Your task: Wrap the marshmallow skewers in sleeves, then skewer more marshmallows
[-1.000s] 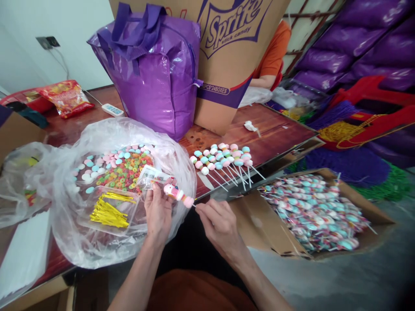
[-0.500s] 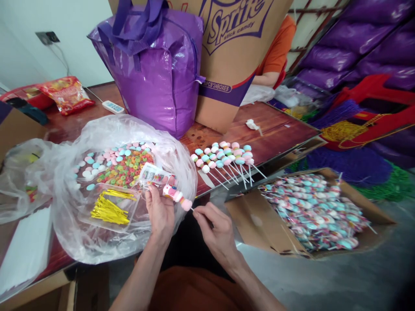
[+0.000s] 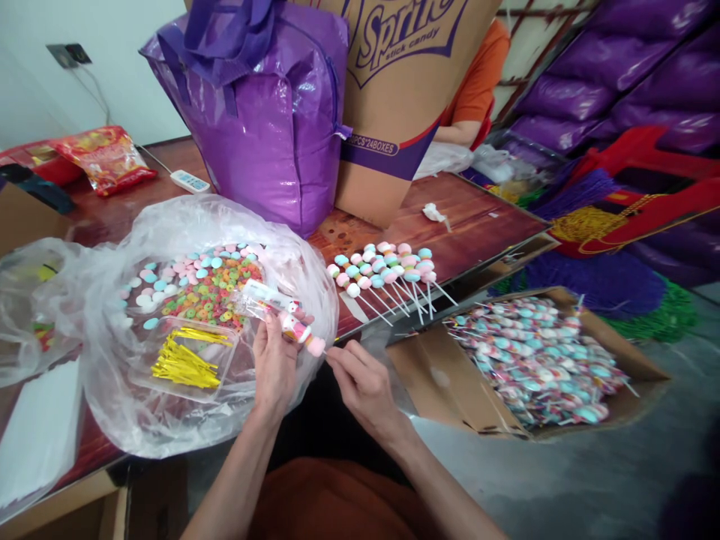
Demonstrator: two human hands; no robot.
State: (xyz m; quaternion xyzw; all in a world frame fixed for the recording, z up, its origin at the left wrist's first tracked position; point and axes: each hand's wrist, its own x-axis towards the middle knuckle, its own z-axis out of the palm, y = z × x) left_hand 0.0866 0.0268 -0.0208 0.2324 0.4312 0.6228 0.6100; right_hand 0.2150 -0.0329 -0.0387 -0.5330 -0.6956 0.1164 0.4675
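My left hand (image 3: 274,369) is closed on a small clear printed wrapper (image 3: 290,322). A candy skewer (image 3: 316,346) of soft pink and white pieces sits mostly inside it, with the pink lower end showing. My right hand (image 3: 361,381) pinches the white stick below the candy. Behind my left hand, fruit-coloured ring candies (image 3: 205,296) and pastel round candies (image 3: 160,286) lie on a spread plastic bag (image 3: 124,420). Yellow twist ties (image 3: 185,361) fill a clear tray close by. Unwrapped candy skewers (image 3: 388,266) rest on the table beyond my right hand.
An open carton (image 3: 433,375) of wrapped candy skewers stands at the right. A purple bag (image 3: 270,127) and a tall cardboard box (image 3: 371,180) stand at the back. White sheets (image 3: 39,435) lie at the left. A person in an orange sleeve (image 3: 481,82) sits behind the box.
The candy skewer has gone deeper into the wrapper, which now covers most of the candy. Both hands have shifted slightly left in view, and the camera has moved a little.
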